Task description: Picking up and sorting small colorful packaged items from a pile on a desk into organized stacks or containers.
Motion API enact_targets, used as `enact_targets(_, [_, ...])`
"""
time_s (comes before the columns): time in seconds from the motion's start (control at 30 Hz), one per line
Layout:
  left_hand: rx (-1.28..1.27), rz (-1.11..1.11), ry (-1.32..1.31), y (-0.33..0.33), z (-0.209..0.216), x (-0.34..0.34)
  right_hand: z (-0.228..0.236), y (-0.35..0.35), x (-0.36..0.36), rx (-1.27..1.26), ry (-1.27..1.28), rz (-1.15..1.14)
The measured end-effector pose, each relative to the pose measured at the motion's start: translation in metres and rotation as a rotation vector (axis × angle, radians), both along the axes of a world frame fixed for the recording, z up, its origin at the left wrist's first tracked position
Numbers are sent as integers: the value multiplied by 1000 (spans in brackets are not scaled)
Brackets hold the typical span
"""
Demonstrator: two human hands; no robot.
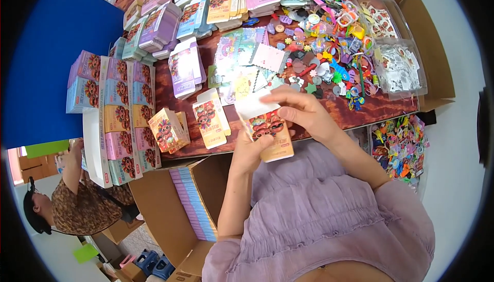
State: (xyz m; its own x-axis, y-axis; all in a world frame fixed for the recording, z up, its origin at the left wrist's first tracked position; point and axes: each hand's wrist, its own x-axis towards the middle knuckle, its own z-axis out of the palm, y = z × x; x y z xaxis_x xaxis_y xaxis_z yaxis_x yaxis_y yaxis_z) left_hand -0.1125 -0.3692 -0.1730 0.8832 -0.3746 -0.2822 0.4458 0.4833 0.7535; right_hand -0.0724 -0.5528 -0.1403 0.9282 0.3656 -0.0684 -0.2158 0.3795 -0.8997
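Observation:
My left hand (pixel 251 151) grips a small orange printed cardboard box (pixel 278 149) from its left side, thumb across the front. The box stands tilted over the table's near edge, its white top flap (pixel 252 108) raised. My right hand (pixel 303 111) is at the box's upper right, thumb near the front panel and bent fingers against the flap; the fingertips are partly blurred. To the left lie a flattened-looking orange box (pixel 210 120) with open flaps and an upright orange box (pixel 169 131). The inside of the held box is hidden.
Loose colourful trinkets (pixel 329 50) spread across the table's right, beside sticker sheets (pixel 242 50). Stacked small boxes (pixel 159 27) line the back left; long display trays of boxes (pixel 121 122) stand at left. Clear bins (pixel 399 68) sit right. A carton (pixel 170 220) stands below; a person (pixel 77 199) is beyond.

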Motion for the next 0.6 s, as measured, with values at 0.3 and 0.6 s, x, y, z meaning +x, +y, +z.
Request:
enact_targets(0.3, [48,194,-99,-19,-2,-7,-13,-4,-3,-303,-232,-180])
enact_targets(0.6, [565,263,-417,-19,28,-8,-16,-8,-9,-245,-154,-212])
